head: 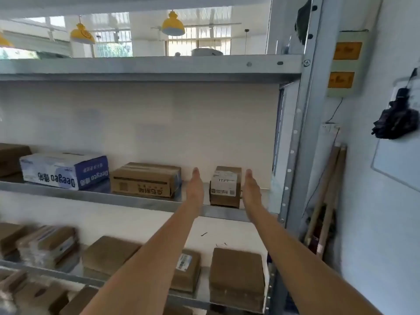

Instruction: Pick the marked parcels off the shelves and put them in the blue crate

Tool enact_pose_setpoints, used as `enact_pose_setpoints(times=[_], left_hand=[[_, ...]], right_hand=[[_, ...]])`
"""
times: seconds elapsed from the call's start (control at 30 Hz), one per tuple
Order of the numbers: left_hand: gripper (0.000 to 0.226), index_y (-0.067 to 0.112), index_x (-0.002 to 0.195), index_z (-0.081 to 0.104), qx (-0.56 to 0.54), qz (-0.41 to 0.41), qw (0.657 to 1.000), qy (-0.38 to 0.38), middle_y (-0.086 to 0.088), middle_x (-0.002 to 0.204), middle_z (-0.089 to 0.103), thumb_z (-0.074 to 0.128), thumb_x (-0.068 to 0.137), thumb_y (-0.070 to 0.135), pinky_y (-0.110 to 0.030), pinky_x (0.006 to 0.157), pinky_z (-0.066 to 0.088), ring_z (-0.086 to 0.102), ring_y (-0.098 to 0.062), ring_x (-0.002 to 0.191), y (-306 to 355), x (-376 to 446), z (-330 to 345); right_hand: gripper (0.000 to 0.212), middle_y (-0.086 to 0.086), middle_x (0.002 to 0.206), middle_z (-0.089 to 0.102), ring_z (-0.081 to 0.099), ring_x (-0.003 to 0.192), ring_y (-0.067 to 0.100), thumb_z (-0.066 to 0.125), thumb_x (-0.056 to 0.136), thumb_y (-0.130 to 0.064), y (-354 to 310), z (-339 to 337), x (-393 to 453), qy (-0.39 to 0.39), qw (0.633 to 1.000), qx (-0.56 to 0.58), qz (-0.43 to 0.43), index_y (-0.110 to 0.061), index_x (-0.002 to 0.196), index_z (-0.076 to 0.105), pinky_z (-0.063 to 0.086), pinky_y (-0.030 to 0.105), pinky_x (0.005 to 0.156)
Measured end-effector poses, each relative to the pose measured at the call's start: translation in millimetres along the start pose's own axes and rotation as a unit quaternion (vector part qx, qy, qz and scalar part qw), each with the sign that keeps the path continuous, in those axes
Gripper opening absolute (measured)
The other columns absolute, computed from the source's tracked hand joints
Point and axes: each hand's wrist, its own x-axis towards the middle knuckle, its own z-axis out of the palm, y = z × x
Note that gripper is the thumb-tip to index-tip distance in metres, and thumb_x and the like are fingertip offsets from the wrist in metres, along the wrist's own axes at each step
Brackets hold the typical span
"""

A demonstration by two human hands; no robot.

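Both arms are up at the middle shelf (136,202): left hand (196,186) and right hand (251,188), fingers straight, flank the small labelled parcel (225,187) near the shelf's right end, neither clearly touching.

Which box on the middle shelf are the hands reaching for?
The small brown box with the white label, far right on that shelf. The left hand and right hand flank it, open.

A parcel storeroom: a grey steel rack (302,123) holds tiers of taped cardboard boxes (145,179), some with shipping labels, while yellow pendant lamps (173,25) hang beyond it.
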Motion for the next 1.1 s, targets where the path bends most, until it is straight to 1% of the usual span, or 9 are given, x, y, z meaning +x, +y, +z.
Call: enact_pose_setpoints(times=[0.1,0.17,0.23,0.47,0.6,0.7,0.83,0.93,1.1], left_hand=[[0.069,0.021,0.153,0.026,0.004,-0.003,0.998,-0.066,-0.002,0.158,0.028,0.022,0.098,0.062,-0.04,0.119,0.018,0.026,-0.024,0.145,-10.0,19.3,5.6],[0.066,0.022,0.149,0.035,-0.024,-0.008,0.993,-0.115,-0.006,0.151,0.041,0.019,0.098,0.061,-0.044,0.118,0.025,0.038,-0.027,0.139,-20.1,22.2,10.2],[0.064,0.02,0.141,0.048,-0.051,-0.01,0.99,-0.13,-0.011,0.138,0.056,0.019,0.1,0.059,-0.047,0.114,0.033,0.051,-0.029,0.128,-28.3,23.3,13.2],[0.055,0.019,0.136,0.055,-0.105,0.033,0.983,-0.146,-0.008,0.123,0.067,0.021,0.103,0.048,-0.042,0.105,0.045,0.063,-0.02,0.111,-36.7,21.6,6.9],[0.049,0.017,0.127,0.062,-0.122,0.058,0.982,-0.13,-0.006,0.114,0.071,0.025,0.104,0.041,-0.038,0.095,0.052,0.067,-0.018,0.102,-37.0,15.5,7.2],[0.046,0.021,0.115,0.067,-0.132,0.062,0.982,-0.119,-0.004,0.109,0.073,0.026,0.104,0.039,-0.033,0.086,0.056,0.069,-0.015,0.096,-38.3,13.7,7.6],[0.042,0.027,0.107,0.068,-0.126,0.065,0.984,-0.106,0.001,0.101,0.074,0.028,0.103,0.039,-0.023,0.069,0.055,0.07,-0.01,0.086,-39.7,14.8,5.6],[0.042,0.028,0.105,0.068,-0.116,0.069,0.985,-0.107,0.001,0.1,0.074,0.028,0.103,0.039,-0.024,0.07,0.055,0.069,-0.011,0.087,-39.0,16.6,5.5],[0.045,0.022,0.12,0.063,-0.084,0.077,0.987,-0.115,0.006,0.096,0.071,0.024,0.105,0.038,-0.012,0.057,0.05,0.065,-0.005,0.085,-30.6,23.2,3.4]], right_hand=[[0.068,0.013,0.138,0.057,0.051,0.128,0.031,0.017,0.102,-0.058,3.2,16.8,7.4,0.029,0.998,0.042,0.022,-0.013,0.137,0.054,0.035,0.047,0.113],[0.065,0.013,0.133,0.06,0.054,0.124,0.03,0.018,0.103,-0.055,9.8,25.0,7.8,0.031,0.998,0.044,0.024,-0.014,0.134,0.057,0.038,0.046,0.11],[0.06,0.012,0.131,0.061,0.055,0.122,0.03,0.019,0.104,-0.05,15.8,28.8,8.5,0.042,0.997,0.057,0.027,-0.014,0.131,0.059,0.04,0.046,0.109],[0.047,0.007,0.127,0.063,0.058,0.117,0.023,0.024,0.105,-0.042,22.3,30.4,1.0,0.051,0.994,0.094,-0.017,-0.02,0.131,0.057,0.047,0.043,0.103],[0.043,-0.001,0.124,0.061,0.058,0.109,0.013,0.024,0.107,-0.033,27.2,30.7,-2.0,0.059,0.992,0.089,-0.063,-0.022,0.139,0.05,0.049,0.012,0.076],[0.041,-0.003,0.119,0.058,0.057,0.1,0.001,0.024,0.108,-0.03,28.7,30.6,-4.5,0.057,0.991,0.088,-0.082,-0.022,0.14,0.047,0.046,0.003,0.066],[0.041,-0.001,0.125,0.056,0.055,0.111,0.013,0.023,0.108,-0.031,30.2,33.2,-5.9,0.054,0.991,0.086,-0.087,-0.023,0.142,0.045,0.049,0.006,0.07],[0.039,-0.002,0.123,0.057,0.056,0.112,0.014,0.025,0.108,-0.031,29.6,33.7,-4.3,0.058,0.991,0.084,-0.089,-0.023,0.14,0.046,0.048,0.011,0.075],[0.032,-0.002,0.115,0.06,0.058,0.11,0.019,0.029,0.105,-0.042,21.9,32.8,0.7,0.062,0.992,0.081,-0.076,-0.029,0.127,0.048,0.053,0.034,0.087]])
